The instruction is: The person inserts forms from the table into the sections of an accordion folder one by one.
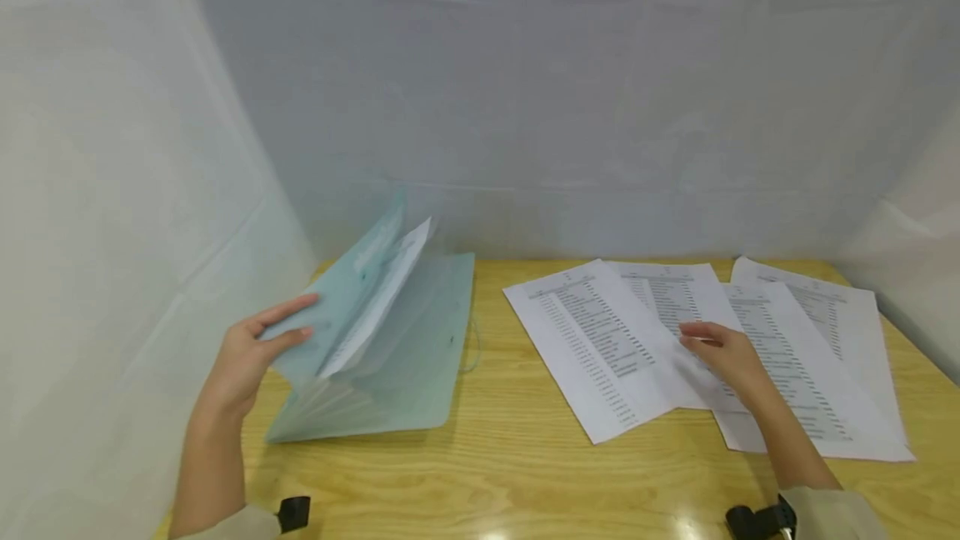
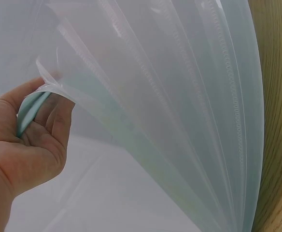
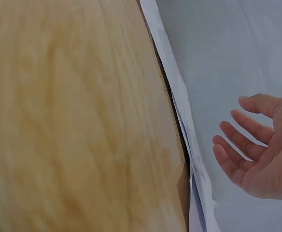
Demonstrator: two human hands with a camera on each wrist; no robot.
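Note:
A pale teal expanding file folder [image 1: 438,365] stands fanned at the left of the table, its clear pockets [image 2: 179,96] spread. My left hand [image 1: 243,357] grips the folder's left cover by its outer edge, thumb on one side and fingers curled around the other. Between that cover and the pockets, a white printed sheet [image 1: 386,298] pokes up. Over on the right, my right hand [image 1: 727,361] hovers above several loose printed sheets [image 1: 600,348], holding nothing. Its fingers [image 3: 242,140] are relaxed and a little bent in the right wrist view.
The printed sheets overlap in a spread, with another sheet [image 1: 862,340] at the far right. A thin elastic loop [image 1: 474,348] sticks out from the folder's right cover. Pale sheeting [image 1: 562,107] hangs behind and beside the wooden table [image 1: 495,473].

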